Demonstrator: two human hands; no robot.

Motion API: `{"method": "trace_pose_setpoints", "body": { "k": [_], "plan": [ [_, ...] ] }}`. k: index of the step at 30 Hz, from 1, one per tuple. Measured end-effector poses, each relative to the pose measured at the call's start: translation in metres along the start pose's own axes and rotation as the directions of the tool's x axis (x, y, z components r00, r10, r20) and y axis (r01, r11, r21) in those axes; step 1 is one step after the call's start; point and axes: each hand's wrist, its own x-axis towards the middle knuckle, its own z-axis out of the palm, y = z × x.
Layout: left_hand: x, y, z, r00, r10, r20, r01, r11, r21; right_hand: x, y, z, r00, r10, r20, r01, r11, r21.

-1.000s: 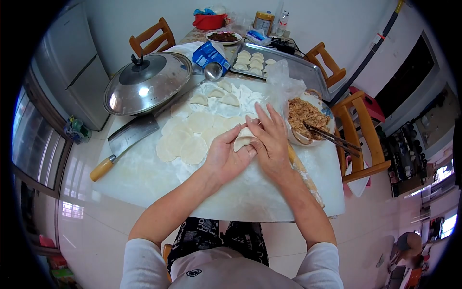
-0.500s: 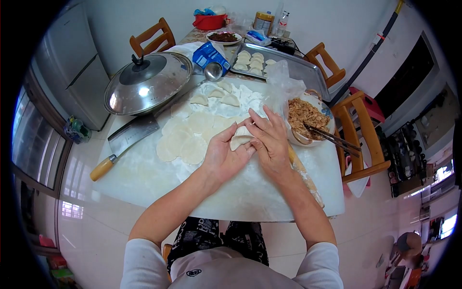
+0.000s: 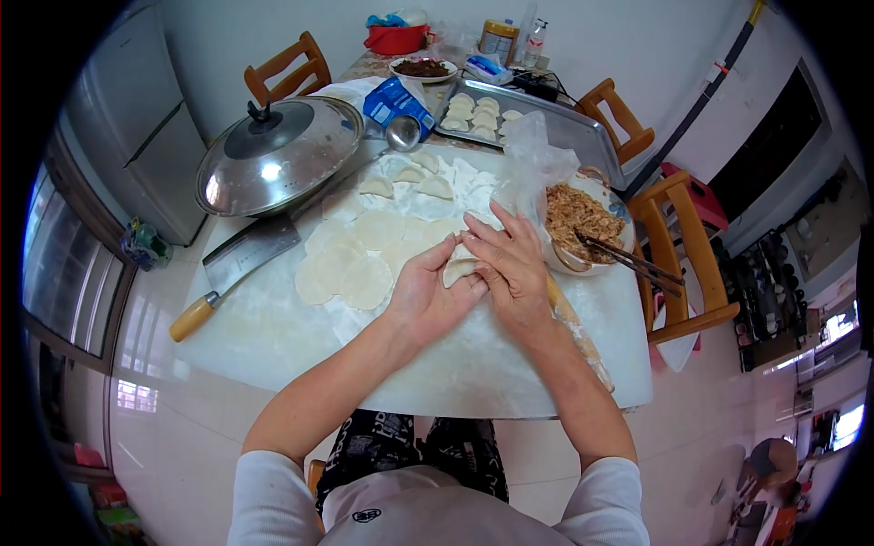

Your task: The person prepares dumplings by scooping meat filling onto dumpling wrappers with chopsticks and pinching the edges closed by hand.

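A folded dumpling [image 3: 458, 268] is held between my two hands above the white board. My left hand [image 3: 425, 289] cups it from the left, thumb and fingers bent around it. From the right, my right hand [image 3: 510, 264] presses on its edge and covers part of it. Flat round dumpling wrappers [image 3: 344, 271] lie overlapping just left of my hands. Beyond them, several folded dumplings [image 3: 435, 187] rest on floured board. A bowl of meat filling [image 3: 583, 221] with chopsticks [image 3: 633, 261] stands right of my right hand, and a rolling pin [image 3: 580, 335] lies partly under my right forearm.
A cleaver [image 3: 250, 255] lies at the left beside a large lidded wok [image 3: 280, 155]. At the back are a ladle [image 3: 403, 134], a blue bag [image 3: 398, 105] and a metal tray [image 3: 583, 136] with dumplings. A plastic bag [image 3: 533, 164] sits by the bowl. Wooden chairs [image 3: 678, 255] flank the table.
My right hand has shifted slightly over the dumpling and hides more of it. The dumpling has moved a little to the right. Everything else stays in place.
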Motion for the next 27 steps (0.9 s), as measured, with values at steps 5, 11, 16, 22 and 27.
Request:
{"method": "trace_pose_setpoints", "body": {
  "k": [5,11,16,22,27],
  "plan": [
    [-0.002,0.0,0.008,0.999,-0.037,0.024,0.036,0.998,0.043,0.006,-0.012,-0.002,0.996,0.05,-0.068,-0.047,0.998,0.053],
    [-0.003,-0.005,0.012,1.0,0.0,-0.026,0.003,0.994,0.111,0.001,-0.001,-0.001,1.0,-0.003,0.013,0.003,1.0,0.006],
    [-0.004,-0.002,0.016,1.0,-0.004,-0.029,0.008,0.985,0.171,0.006,-0.012,0.001,0.994,0.077,-0.081,-0.07,0.993,0.092],
    [-0.005,-0.005,0.016,0.998,-0.01,-0.059,0.017,0.993,0.117,0.002,-0.003,-0.001,0.997,-0.069,0.047,0.071,0.997,-0.044],
    [-0.005,-0.002,0.016,1.0,-0.027,-0.003,0.027,0.993,0.116,0.006,-0.011,0.001,0.999,-0.022,-0.026,0.024,0.998,0.053]
  ]
}}
